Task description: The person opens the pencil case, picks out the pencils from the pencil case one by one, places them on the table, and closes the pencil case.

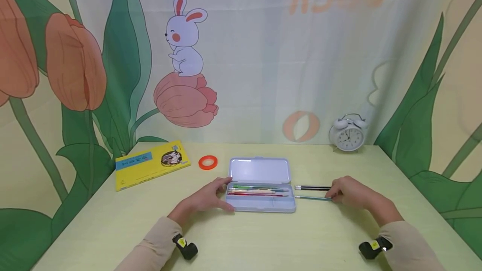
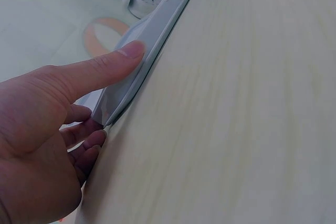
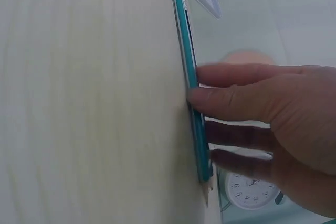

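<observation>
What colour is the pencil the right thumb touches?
The pencil is teal; the right wrist view shows it best.

Your case (image 1: 248, 205) is lilac, your held pencil (image 1: 313, 198) teal, and the book (image 1: 144, 172) at the desk's (image 1: 278, 241) left edge yellow and blue.

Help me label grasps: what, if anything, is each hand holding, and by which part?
The right hand pinches the teal pencil near mid-shaft; the left hand holds the case by its left end.

The pencil case (image 1: 260, 170) looks smooth plastic, the teal pencil (image 3: 200, 145) painted wood, the backdrop (image 1: 248, 74) cloth.
</observation>
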`<state>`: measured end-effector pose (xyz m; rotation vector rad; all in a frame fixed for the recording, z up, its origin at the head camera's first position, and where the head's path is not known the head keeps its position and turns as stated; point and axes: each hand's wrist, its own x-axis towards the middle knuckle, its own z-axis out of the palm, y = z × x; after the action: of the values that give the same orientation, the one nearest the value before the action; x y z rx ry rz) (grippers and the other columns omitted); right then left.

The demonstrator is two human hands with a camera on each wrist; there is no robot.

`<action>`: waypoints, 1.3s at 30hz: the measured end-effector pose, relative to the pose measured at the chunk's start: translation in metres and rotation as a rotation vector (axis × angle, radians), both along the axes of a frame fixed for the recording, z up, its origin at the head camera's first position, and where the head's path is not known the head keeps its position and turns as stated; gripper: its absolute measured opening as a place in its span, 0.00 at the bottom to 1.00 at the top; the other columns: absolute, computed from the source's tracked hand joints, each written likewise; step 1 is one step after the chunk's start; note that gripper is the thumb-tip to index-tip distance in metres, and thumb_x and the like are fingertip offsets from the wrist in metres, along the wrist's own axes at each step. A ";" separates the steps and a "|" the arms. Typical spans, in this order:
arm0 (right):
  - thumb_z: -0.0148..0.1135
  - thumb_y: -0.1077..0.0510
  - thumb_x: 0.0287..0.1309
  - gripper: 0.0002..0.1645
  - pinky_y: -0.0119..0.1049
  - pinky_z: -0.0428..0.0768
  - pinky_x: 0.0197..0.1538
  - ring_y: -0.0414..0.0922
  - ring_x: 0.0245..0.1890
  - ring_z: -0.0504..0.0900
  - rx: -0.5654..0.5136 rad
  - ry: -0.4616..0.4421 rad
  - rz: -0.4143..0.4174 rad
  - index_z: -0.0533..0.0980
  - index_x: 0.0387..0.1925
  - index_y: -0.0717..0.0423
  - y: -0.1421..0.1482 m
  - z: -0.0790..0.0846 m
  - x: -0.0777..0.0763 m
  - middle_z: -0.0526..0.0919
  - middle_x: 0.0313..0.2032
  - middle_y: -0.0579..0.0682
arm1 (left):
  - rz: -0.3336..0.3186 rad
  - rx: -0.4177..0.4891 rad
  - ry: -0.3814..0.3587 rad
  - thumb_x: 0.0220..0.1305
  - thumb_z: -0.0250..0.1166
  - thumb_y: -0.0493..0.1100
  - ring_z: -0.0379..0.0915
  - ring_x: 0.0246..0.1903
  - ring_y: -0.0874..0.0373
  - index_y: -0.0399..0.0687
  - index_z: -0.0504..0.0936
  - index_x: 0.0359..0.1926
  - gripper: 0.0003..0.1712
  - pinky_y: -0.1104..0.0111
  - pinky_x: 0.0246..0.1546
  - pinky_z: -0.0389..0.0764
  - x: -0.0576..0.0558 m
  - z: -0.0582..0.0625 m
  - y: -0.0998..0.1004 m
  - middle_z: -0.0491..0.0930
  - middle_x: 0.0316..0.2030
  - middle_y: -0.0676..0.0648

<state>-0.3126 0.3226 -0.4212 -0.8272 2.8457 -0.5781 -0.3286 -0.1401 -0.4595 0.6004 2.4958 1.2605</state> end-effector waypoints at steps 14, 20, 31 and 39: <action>0.72 0.67 0.53 0.06 0.38 0.81 0.36 0.38 0.29 0.77 0.122 0.146 -0.086 0.88 0.29 0.53 0.002 -0.001 -0.007 0.83 0.29 0.42 | 0.006 -0.013 -0.007 0.47 0.81 0.53 0.63 0.60 0.46 0.50 0.59 0.77 0.59 0.48 0.66 0.63 0.000 0.001 0.000 0.67 0.62 0.47; 0.71 0.67 0.54 0.08 0.39 0.80 0.35 0.37 0.28 0.75 0.153 0.191 -0.101 0.87 0.25 0.51 -0.001 0.000 -0.006 0.81 0.27 0.40 | 0.017 -0.002 -0.011 0.48 0.81 0.52 0.63 0.59 0.47 0.50 0.60 0.77 0.58 0.47 0.65 0.63 -0.001 0.001 0.000 0.68 0.60 0.47; 0.71 0.67 0.53 0.11 0.39 0.76 0.34 0.38 0.27 0.71 0.135 0.221 -0.123 0.83 0.22 0.49 -0.006 0.002 -0.001 0.78 0.24 0.39 | 0.019 0.004 -0.017 0.48 0.81 0.50 0.63 0.60 0.47 0.50 0.60 0.77 0.58 0.47 0.66 0.62 0.000 0.001 0.002 0.68 0.61 0.47; 0.70 0.67 0.54 0.10 0.42 0.77 0.35 0.39 0.27 0.73 0.156 0.218 -0.134 0.84 0.23 0.50 -0.004 0.001 -0.003 0.81 0.26 0.41 | 0.011 -0.002 -0.006 0.48 0.81 0.51 0.63 0.59 0.46 0.49 0.59 0.77 0.58 0.46 0.65 0.63 -0.001 -0.001 0.001 0.68 0.62 0.46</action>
<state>-0.3161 0.3183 -0.4200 -0.7181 3.1137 -0.2891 -0.3301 -0.1392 -0.4602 0.5821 2.4992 1.2613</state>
